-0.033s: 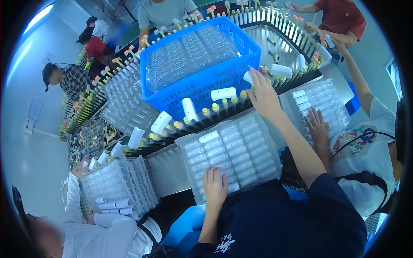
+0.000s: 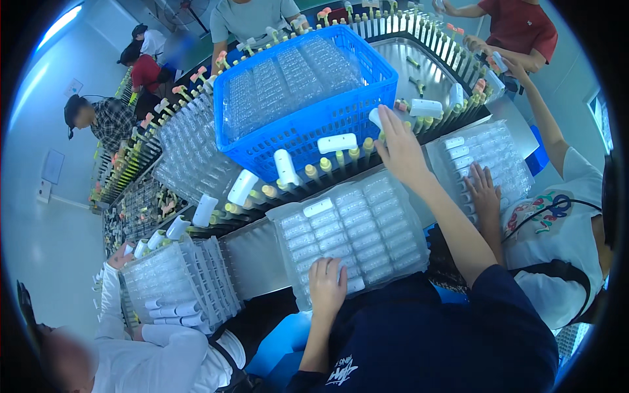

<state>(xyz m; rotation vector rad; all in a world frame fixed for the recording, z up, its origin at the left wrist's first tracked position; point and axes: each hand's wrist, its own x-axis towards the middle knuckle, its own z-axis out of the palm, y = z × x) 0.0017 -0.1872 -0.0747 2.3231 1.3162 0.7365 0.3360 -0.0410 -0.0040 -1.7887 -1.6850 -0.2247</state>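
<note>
Right hand [image 2: 401, 152] part-hiding white piece [image 2: 375, 118], left hand [image 2: 327, 286] over tray [image 2: 282, 239], both grips unclear

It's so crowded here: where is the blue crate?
In the head view, the blue crate stands at upper centre, behind the yellow-tipped posts and left of the person's right hand.

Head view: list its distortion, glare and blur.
Head view: curved fisheye rim, black corners; head view: light strip glares at upper left; head view: metal surface shines with reflections; head view: co-worker's head at lower left blurred.
</note>
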